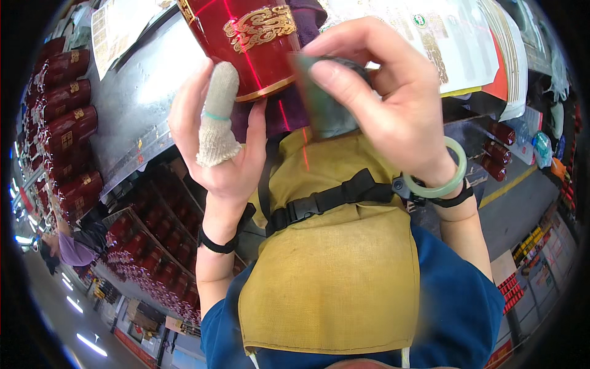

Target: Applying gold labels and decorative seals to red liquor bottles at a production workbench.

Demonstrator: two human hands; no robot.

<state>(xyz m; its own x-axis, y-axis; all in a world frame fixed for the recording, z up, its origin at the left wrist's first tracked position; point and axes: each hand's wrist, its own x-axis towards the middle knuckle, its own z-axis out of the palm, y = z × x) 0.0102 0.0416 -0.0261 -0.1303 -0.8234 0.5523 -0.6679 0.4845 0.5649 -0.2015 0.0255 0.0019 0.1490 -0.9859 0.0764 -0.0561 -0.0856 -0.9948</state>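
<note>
A glossy dark red vessel [246,46] with gold scroll decoration and a gold band at its lower edge lies tilted at the top middle. My left hand [221,141] is wrapped around its lower end, one finger covered by a pale cloth finger sleeve with a green band. In my right hand [393,98], thumb and fingers pinch a flat dark green piece [332,104], blurred, like a scraper blade; its edge is close against the vessel's right side. Whether the two touch I cannot tell. Thin red light lines cross the vessel and my yellow apron [332,264].
A metal worktop [138,80] bears a dark purple cloth [286,114] under the vessel. White printed sheets [461,43] with gold designs lie right, another sheet [123,31] left. Similar red vessels [74,132] stand along the left; more fill racks [153,246] below. A purple-sleeved person [80,246] is far left.
</note>
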